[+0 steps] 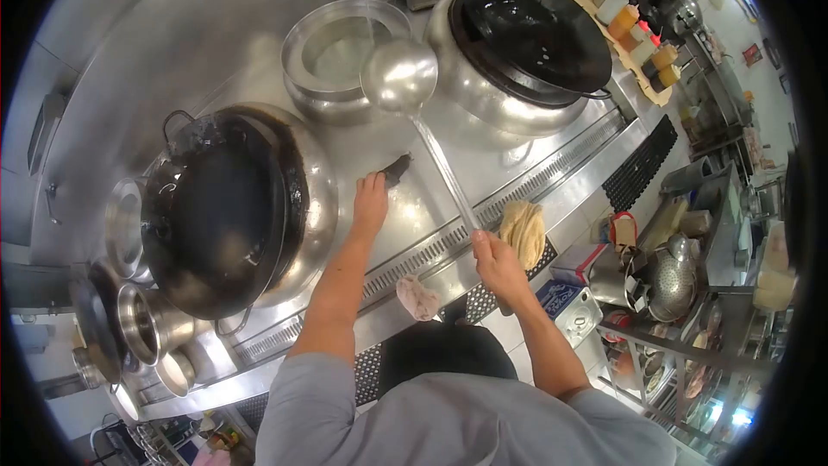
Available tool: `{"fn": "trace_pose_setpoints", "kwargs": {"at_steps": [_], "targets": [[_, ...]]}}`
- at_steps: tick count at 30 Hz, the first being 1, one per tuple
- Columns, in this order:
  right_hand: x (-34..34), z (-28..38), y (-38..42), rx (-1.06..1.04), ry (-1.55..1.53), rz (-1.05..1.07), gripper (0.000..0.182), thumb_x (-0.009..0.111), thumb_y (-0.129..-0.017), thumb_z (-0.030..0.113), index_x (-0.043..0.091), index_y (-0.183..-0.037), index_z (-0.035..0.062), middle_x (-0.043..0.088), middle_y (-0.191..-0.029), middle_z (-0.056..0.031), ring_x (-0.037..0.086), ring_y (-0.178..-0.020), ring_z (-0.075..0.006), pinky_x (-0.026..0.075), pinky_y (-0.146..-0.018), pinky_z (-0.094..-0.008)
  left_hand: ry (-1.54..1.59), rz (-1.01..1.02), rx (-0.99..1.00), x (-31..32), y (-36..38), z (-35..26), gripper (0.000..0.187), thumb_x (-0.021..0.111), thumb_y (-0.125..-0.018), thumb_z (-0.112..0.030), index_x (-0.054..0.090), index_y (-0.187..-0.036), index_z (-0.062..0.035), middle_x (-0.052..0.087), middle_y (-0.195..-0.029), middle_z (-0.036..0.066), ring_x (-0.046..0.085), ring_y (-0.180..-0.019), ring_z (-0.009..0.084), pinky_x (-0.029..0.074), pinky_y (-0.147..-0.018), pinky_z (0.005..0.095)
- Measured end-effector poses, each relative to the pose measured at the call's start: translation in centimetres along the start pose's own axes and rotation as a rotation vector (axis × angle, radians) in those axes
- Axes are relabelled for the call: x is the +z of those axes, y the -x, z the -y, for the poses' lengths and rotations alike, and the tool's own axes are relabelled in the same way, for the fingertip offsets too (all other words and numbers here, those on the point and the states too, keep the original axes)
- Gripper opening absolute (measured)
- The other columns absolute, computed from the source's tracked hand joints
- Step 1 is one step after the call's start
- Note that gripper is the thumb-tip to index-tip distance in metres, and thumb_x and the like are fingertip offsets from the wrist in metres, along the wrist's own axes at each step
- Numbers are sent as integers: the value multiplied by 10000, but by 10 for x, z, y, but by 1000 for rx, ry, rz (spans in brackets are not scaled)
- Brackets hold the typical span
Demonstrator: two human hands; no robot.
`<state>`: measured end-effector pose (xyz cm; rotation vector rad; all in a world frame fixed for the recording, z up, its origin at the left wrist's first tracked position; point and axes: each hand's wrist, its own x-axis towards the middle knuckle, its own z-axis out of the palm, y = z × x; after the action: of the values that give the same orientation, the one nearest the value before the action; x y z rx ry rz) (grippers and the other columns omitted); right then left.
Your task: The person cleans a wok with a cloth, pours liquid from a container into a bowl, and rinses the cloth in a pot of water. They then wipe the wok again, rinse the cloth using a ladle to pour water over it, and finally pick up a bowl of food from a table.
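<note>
My right hand (498,261) is wrapped round the handle of a long metal ladle (401,76). The ladle's round bowl is beside a stream of water, over the near rim of a steel pot (302,60) set into the counter. My left hand (371,198) has its fingers on a small dark cloth (396,170) lying on the steel counter (379,237). To the left of that hand sits a large black wok (220,216). Another black wok (539,30) rests on a round burner at the upper right.
Sauce bottles (623,22) stand on cardboard at the upper right. A yellowish cloth (523,233) and a pale cloth (417,298) lie at the counter's front edge. Steel pots (151,324) sit at the lower left. A slotted drain (431,250) runs along the front.
</note>
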<state>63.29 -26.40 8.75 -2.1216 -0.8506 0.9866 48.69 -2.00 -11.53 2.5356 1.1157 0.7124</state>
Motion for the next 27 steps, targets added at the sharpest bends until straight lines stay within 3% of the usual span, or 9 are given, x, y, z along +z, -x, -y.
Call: {"fn": "trace_pose_setpoints", "kwargs": {"at_steps": [5,8,11,14,16,19,21,25,27], "targets": [[34,-50,-3,21,177,18,524,391,-996,424,591,-926,-56,605,-807,-340,594,-867,-514,457,-772,-527,329,94,-134,-7,12,25,389,546,-877,-79,539,-1259,-11,586,-1210,203,579,-1039,356,462,-942,425],[35,-63,-30,-26,256,64,549,400,-987,445,598,-916,-62,610,-802,-345,590,-850,-529,455,-796,-551,427,-15,-607,-19,51,15,377,530,-907,-96,541,-1280,-35,625,-1141,211,631,-989,303,483,-902,398],[19,-36,-2,-21,214,69,555,413,-979,456,608,-906,-59,614,-812,-346,592,-850,-529,461,-807,-545,474,81,-747,-50,81,2,351,530,-922,-112,550,-1263,-35,631,-1125,200,648,-947,276,501,-851,378],[34,-63,-1,29,302,59,556,422,-976,457,613,-888,-58,613,-814,-347,592,-859,-529,463,-808,-538,499,-171,-694,-46,105,10,221,537,-946,-181,604,-1099,-37,665,-854,186,673,-785,270,513,-689,370],[44,-102,-20,-1,371,49,551,433,-973,451,608,-857,-58,605,-803,-357,593,-842,-529,466,-784,-538,352,-203,-626,-56,101,1,248,547,-934,-163,587,-1141,-34,669,-871,182,670,-826,283,513,-727,377],[7,-18,-25,-23,180,69,560,431,-972,457,606,-821,-53,596,-814,-373,592,-805,-537,471,-753,-545,167,-147,-524,-33,76,0,348,564,-898,-114,542,-1234,-29,635,-1084,202,602,-1051,356,477,-877,419],[5,-5,-34,-67,63,107,468,461,-973,407,572,-928,-45,621,-748,-293,649,-669,-397,508,-631,-459,45,-301,-145,-13,31,-30,446,568,-860,-91,492,-1291,-10,528,-1263,231,484,-1192,411,401,-972,487],[-24,107,-69,-2,-175,361,373,518,-955,316,492,-1068,-39,609,-704,-173,629,-579,-190,491,-528,-333,-213,-56,-32,13,-41,-52,492,600,-842,-172,485,-1305,-50,481,-1301,179,447,-1211,371,395,-937,481],[-27,139,-110,-106,118,62,314,537,-905,239,511,-1031,-48,622,-725,-178,610,-542,-208,483,-511,-346,-249,8,-33,35,-54,-39,473,612,-844,-211,500,-1282,-71,511,-1239,132,479,-1157,321,415,-878,452]]}}
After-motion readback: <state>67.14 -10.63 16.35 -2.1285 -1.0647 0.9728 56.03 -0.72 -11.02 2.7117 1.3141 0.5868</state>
